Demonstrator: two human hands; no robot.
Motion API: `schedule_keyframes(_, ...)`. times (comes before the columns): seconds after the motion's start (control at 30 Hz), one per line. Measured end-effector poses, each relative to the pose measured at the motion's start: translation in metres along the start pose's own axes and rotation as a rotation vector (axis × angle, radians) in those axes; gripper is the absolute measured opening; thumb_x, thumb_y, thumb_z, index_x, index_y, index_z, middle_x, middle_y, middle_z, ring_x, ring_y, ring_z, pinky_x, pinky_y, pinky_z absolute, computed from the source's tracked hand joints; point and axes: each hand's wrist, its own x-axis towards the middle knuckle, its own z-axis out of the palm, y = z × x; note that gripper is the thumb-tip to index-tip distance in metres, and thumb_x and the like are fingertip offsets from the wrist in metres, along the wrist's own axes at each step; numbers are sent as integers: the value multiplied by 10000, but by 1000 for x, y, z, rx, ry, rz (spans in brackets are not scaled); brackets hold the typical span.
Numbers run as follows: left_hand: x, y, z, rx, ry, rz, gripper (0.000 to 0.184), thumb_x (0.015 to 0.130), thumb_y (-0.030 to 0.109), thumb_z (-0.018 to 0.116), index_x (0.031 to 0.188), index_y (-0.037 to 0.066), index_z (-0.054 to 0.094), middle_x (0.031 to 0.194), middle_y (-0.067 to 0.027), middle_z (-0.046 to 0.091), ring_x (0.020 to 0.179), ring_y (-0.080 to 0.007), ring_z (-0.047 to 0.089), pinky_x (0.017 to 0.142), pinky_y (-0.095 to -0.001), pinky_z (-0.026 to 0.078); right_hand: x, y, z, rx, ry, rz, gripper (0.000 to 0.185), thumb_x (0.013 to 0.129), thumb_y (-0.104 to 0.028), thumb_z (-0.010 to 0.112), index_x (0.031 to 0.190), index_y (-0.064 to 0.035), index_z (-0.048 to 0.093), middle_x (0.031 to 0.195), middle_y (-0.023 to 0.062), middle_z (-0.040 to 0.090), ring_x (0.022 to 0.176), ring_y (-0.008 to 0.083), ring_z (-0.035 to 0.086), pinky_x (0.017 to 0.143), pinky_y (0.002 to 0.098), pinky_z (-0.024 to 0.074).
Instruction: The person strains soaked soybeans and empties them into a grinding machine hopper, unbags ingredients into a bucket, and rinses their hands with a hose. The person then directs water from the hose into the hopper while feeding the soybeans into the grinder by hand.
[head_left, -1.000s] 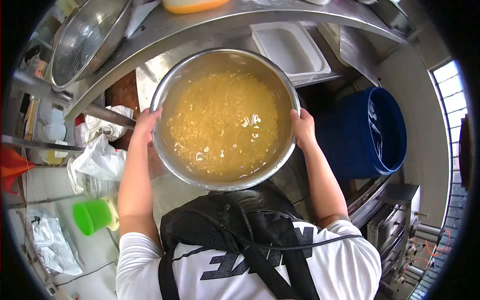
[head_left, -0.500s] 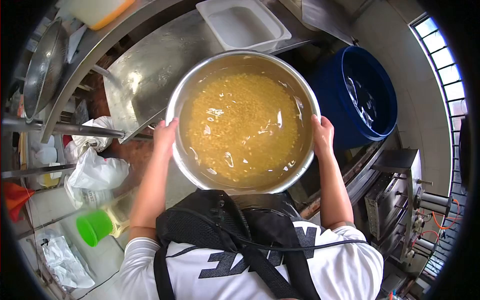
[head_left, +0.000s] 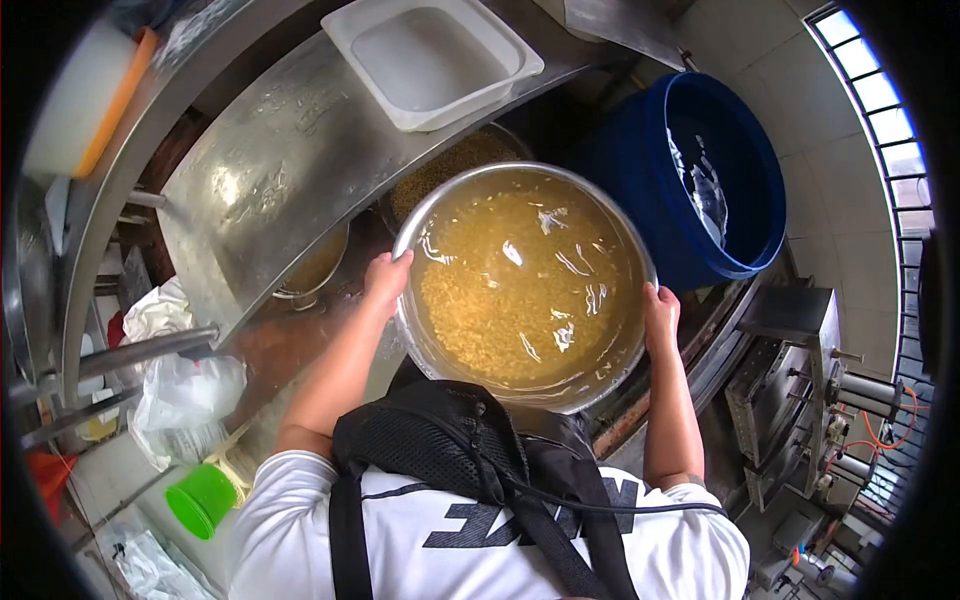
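A wide metal basin point(head_left: 640, 245) full of water is held in front of my body. Pale yellow beans or grains point(head_left: 470, 325) lie under the water, heaped toward its lower left side. My left hand point(head_left: 387, 280) grips the left rim, and my right hand point(head_left: 661, 315) grips the right rim; the fingers are partly hidden beneath the edge. The basin looks slightly tilted. Just beyond it, another container of grains point(head_left: 450, 165) shows partly under the steel table.
A white tray point(head_left: 528, 68) sits on the steel table point(head_left: 270, 150). At the right stands a blue barrel point(head_left: 775, 235) of water, with metal machinery point(head_left: 780, 390) nearer me. Below the table is a metal bowl point(head_left: 318, 270). A green bucket point(head_left: 205, 497) and plastic bags point(head_left: 190, 390) are at left.
The basin has moved right and nearer my body, both hands still on its rim. The grains have shifted toward its lower left. Containers under the table have come into view.
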Motion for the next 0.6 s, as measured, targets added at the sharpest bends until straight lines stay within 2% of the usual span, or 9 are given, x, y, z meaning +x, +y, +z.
schedule_keyframes(0.07, 5, 12, 0, -29, -3, 1, 508, 980, 331, 700, 1262, -87, 640, 1176, -177, 726, 1032, -249, 700, 895, -378, 529, 1, -5, 10, 37, 16, 16, 324, 979, -275, 665, 911, 41, 676, 715, 19, 573, 673, 120, 465, 609, 352, 403)
schedule_keyframes(0.13, 19, 14, -3, 34, -66, -85, 658, 998, 308, 684, 1437, -129, 463, 1330, -248, 642, 1187, -274, 641, 974, -383, 520, 8, -12, 17, 75, 32, 32, 328, 969, -277, 669, 905, 45, 674, 712, 36, 584, 676, 131, 474, 613, 357, 411)
schedule_keyframes(0.2, 51, -19, 9, 48, -39, -104, 676, 993, 318, 689, 1448, -124, 455, 1351, -248, 631, 1203, -277, 635, 983, -384, 518, 25, -9, 22, -143, 2, 19, 346, 949, -284, 679, 945, 62, 685, 750, 87, 629, 692, 170, 517, 647, 377, 449)
schedule_keyframes(0.23, 68, -38, 16, 57, -6, -117, 694, 988, 327, 693, 1459, -119, 447, 1371, -248, 620, 1218, -280, 630, 992, -385, 517, 24, -17, 24, -210, -18, 53, 373, 945, -288, 677, 1012, 78, 698, 833, 152, 690, 752, 225, 593, 724, 401, 493)
schedule_keyframes(0.33, 87, -51, 20, 118, -106, -118, 740, 979, 352, 701, 1486, -112, 426, 1444, -251, 571, 1275, -289, 601, 1024, -413, 508, 39, 10, 40, -160, -21, 36, 407, 953, -293, 671, 1086, 92, 695, 945, 201, 726, 848, 258, 651, 813, 396, 513)
schedule_keyframes(0.4, 82, -33, 22, 107, -80, -165, 721, 976, 359, 704, 1466, -107, 455, 1419, -237, 590, 1257, -285, 607, 1011, -429, 510, 45, 13, 52, -147, 4, 7, 417, 966, -304, 660, 1066, 99, 704, 938, 157, 725, 865, 207, 624, 808, 380, 503)
schedule_keyframes(0.5, 87, -28, 17, 133, -24, -212, 680, 977, 390, 690, 1437, -77, 509, 1391, -219, 618, 1231, -295, 626, 990, -441, 513, 48, -4, 66, -269, 26, 13, 436, 966, -293, 654, 1123, 113, 689, 1012, 187, 735, 920, 230, 648, 848, 401, 503)
schedule_keyframes(0.57, 109, -52, 13, 175, -4, -212, 660, 981, 414, 672, 1430, -50, 535, 1388, -215, 626, 1223, -308, 638, 981, -436, 515, 45, -21, 72, -199, -23, 67, 453, 960, -292, 665, 1172, 108, 677, 1073, 257, 730, 984, 310, 687, 897, 412, 509)
schedule_keyframes(0.6, 130, -76, 11, 153, -35, -202, 645, 982, 413, 671, 1414, -49, 545, 1366, -208, 636, 1206, -307, 640, 966, -448, 515, 49, -18, 73, -202, -21, 73, 453, 960, -292, 665, 1172, 108, 677, 1073, 257, 730, 984, 310, 687, 897, 412, 509)
